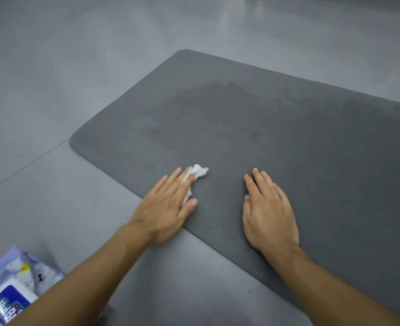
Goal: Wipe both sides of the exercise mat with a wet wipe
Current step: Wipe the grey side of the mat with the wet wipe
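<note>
At 7 o'clock in the head view we see a soft lilac wet-wipe pack (13,285) lying on the grey tiled floor (53,90), partly cut off by the frame edge and partly covered by our left forearm. Its white lid panel faces up; we cannot tell whether it is open or how many wipes it holds.

The dark grey exercise mat (276,128) lies flat on the floor, running from the centre toward 3 o'clock, with a rounded corner at 12 o'clock and another at 9 o'clock. A darker damp patch shows on its surface toward 12 o'clock from our hands.

Our left hand (168,208) rests palm down across the mat's near edge, fingers extended and close together, pressing a crumpled white wet wipe (197,172) against the mat. The wipe protrudes beyond the fingertips toward 1 o'clock.

Our right hand (268,212) lies flat on the mat at 3 o'clock from the left hand, fingers extended, holding nothing. The wipe is well apart from it.
</note>
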{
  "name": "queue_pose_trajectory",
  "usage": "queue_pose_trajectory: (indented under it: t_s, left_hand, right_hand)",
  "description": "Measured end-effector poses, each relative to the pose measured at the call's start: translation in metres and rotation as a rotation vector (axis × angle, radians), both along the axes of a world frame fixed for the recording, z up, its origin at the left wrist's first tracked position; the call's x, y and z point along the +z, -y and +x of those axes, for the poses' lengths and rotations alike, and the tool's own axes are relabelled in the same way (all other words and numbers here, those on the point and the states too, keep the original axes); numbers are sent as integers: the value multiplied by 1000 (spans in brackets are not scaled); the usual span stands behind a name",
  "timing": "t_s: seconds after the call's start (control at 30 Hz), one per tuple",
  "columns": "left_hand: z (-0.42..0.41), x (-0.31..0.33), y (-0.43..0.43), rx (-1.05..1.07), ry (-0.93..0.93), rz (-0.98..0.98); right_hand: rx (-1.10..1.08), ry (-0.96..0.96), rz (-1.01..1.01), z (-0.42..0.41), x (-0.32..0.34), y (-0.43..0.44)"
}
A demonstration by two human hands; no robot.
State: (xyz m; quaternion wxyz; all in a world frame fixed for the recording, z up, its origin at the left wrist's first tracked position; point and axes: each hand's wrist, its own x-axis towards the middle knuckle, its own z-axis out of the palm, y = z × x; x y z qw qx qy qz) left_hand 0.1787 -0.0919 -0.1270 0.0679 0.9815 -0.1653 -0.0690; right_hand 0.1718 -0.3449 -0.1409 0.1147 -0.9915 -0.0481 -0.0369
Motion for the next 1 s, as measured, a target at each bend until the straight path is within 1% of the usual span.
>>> queue_pose_trajectory:
  t_s: [0.07, 0.13, 0.2, 0.3, 0.37, 0.47, 0.53, 0.6, 0.67, 0.87, 0.93, 1.0]
  left_hand:
    - [19, 0, -11, 74, -20, -18]
    - [25, -1, -9, 103, -33, -59]
    - [14, 0, 3, 31, -8, -94]
    - [-17, 2, 20, -150, 17, -59]
    - [-41, 3, 26, -231, 16, -56]
    - [-72, 6, 30, -321, -3, -29]
    - [-73, 8, 24, -333, -8, -11]
    - [-56, 10, 12, -261, -24, -52]
    - [-29, 9, -8, -120, -49, -86]
    - [56, 3, -68, 264, -79, -72]
    - [67, 2, -68, 308, -76, -88]
    - [61, 1, -52, 213, -51, -113]
  right_hand:
    - [-3, 5, -7, 0, 0, 0]
    - [-4, 7, -16, -1, 0, 0]
    - [-6, 5, -13, 0, 0, 0]
    - [-6, 5, -20, 1, -1, 0]
    - [-6, -3, -29, 1, -1, 1]
    - [-6, 10, -27, 1, -1, 1]
    - [-5, 21, -22, 0, -1, 0]
    - [-6, 25, -24, 1, -1, 0]
    - [-4, 20, -32, 0, -1, 0]
    - [-14, 6, -30, 0, 0, 0]
    - [-18, 1, -31, 1, 0, -1]
    - [-20, 2, -25, 1, 0, -1]
